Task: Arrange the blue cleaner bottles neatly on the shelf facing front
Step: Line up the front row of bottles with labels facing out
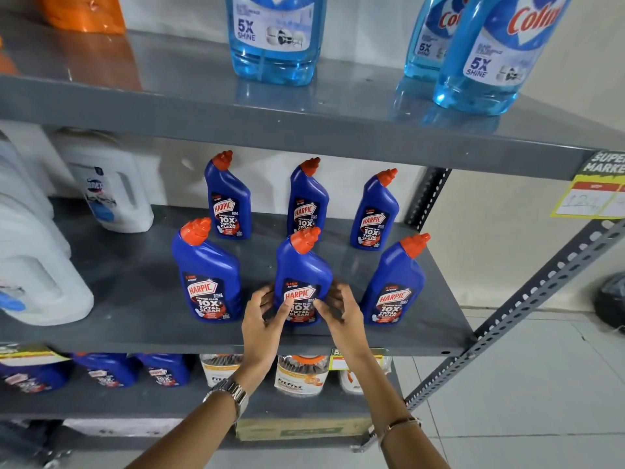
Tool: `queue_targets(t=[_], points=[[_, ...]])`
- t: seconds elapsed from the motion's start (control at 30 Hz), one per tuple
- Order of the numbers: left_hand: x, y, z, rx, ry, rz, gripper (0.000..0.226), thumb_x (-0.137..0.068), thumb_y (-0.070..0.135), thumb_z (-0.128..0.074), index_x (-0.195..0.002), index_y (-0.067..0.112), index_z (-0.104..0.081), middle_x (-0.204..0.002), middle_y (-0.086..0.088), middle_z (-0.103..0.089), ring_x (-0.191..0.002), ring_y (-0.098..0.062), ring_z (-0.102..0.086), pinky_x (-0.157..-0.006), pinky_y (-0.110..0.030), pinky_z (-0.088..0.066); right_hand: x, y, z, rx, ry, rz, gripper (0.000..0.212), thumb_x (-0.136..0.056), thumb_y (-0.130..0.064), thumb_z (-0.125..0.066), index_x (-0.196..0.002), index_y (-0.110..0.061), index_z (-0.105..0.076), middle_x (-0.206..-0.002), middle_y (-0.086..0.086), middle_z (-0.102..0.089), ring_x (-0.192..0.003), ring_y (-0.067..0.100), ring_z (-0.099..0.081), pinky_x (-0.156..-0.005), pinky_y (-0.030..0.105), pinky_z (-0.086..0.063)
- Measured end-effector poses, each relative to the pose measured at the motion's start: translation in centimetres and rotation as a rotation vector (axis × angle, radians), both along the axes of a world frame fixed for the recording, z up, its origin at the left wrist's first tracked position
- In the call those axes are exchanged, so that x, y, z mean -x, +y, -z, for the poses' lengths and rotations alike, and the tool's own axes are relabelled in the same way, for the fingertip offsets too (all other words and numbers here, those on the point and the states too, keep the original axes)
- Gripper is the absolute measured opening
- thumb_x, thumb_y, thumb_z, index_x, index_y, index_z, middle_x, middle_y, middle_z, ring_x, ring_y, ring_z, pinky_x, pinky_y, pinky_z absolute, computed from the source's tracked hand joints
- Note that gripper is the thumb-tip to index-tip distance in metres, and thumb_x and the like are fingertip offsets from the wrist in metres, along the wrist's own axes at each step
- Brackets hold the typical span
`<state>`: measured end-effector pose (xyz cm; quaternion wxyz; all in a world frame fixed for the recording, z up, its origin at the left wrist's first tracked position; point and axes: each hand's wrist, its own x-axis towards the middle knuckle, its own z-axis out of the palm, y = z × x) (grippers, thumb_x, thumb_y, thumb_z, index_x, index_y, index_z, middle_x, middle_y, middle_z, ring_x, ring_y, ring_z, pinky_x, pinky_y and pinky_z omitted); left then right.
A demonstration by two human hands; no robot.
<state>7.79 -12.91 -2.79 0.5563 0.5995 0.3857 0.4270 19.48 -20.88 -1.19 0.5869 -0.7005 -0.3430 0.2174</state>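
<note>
Cupping the lower body of the front-centre blue bottle [302, 275], the left hand [265, 319] and right hand [340, 308] press in from either side, fingers curled round it, both thumbs lying across the label. Bottle upright, label to the front, orange cap tilted up-right, standing near the front edge of the grey middle shelf [135, 299] at frame centre. Front-left bottle [208, 270] and front-right bottle [394, 282] flank it, apart from it, labels forward. Behind, three more: back-left bottle [230, 198], back-centre bottle [307, 198], back-right bottle [374, 213]. White jugs [111, 191] at left of the same shelf. Pale blue glass-cleaner bottles [275, 35] on the upper shelf, top of frame. Metal wristwatch [233, 392] on left wrist.
</note>
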Motion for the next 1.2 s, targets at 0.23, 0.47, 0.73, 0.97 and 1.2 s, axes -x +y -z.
queue_targets(t=[0.23, 0.47, 0.73, 0.97, 1.2], points=[[-0.1, -0.3, 0.1, 0.019, -0.064, -0.022, 0.039, -0.082, 0.018, -0.067, -0.118, 0.015, -0.052, -0.111, 0.0, -0.061, -0.098, -0.001, -0.059, -0.074, -0.006, -0.047, -0.1, 0.0, -0.1, 0.014, 0.01, -0.012, 0.037, -0.084, -0.014, -0.066, -0.118, -0.014, -0.052, -0.115, 0.006, -0.066, -0.108, 0.015, -0.062, -0.095, 0.04, -0.052], [3.1, -1.9, 1.0, -0.07, -0.158, -0.115, 0.035, -0.081, 0.005, -0.065, -0.11, 0.023, -0.055, -0.112, 0.005, -0.061, -0.102, -0.001, -0.059, -0.081, -0.012, -0.049, 5.9, -1.0, 2.0, -0.136, -0.143, 0.328, 0.038, -0.085, -0.011, -0.064, -0.105, -0.042, -0.052, -0.101, -0.009, -0.062, -0.095, 0.008, -0.06, -0.081, 0.029, -0.05], [10.1, 5.2, 1.2, -0.102, -0.103, -0.301, 0.051, -0.083, 0.016, -0.063, -0.128, 0.022, -0.042, -0.126, 0.008, -0.044, -0.113, -0.004, -0.049, -0.09, -0.021, -0.042, 11.4, 6.1, 1.1, -0.001, -0.022, -0.126, 0.051, -0.087, -0.045, -0.055, -0.134, -0.043, -0.035, -0.135, -0.007, -0.046, -0.123, 0.003, -0.046, -0.101, 0.031, -0.045], [10.5, 8.5, 0.8, -0.019, -0.073, -0.088, 0.036, -0.08, 0.03, -0.064, -0.11, 0.043, -0.05, -0.121, -0.001, -0.06, -0.102, 0.0, -0.06, -0.071, -0.003, -0.047, 12.0, 9.8, 0.6, 0.032, 0.024, -0.101, 0.056, -0.086, -0.048, -0.052, -0.134, -0.022, -0.042, -0.129, 0.01, -0.056, -0.119, 0.02, -0.054, -0.1, 0.048, -0.046], [12.0, 9.9, 0.8, -0.02, -0.065, -0.104, 0.052, -0.072, 0.041, -0.063, -0.121, 0.029, -0.05, -0.12, -0.001, -0.06, -0.104, -0.004, -0.059, -0.071, -0.003, -0.048, 12.8, 10.9, 0.5, 0.053, 0.011, -0.144, 0.051, -0.085, -0.047, -0.053, -0.129, -0.021, -0.045, -0.123, 0.01, -0.06, -0.112, 0.017, -0.059, -0.094, 0.042, -0.052]])
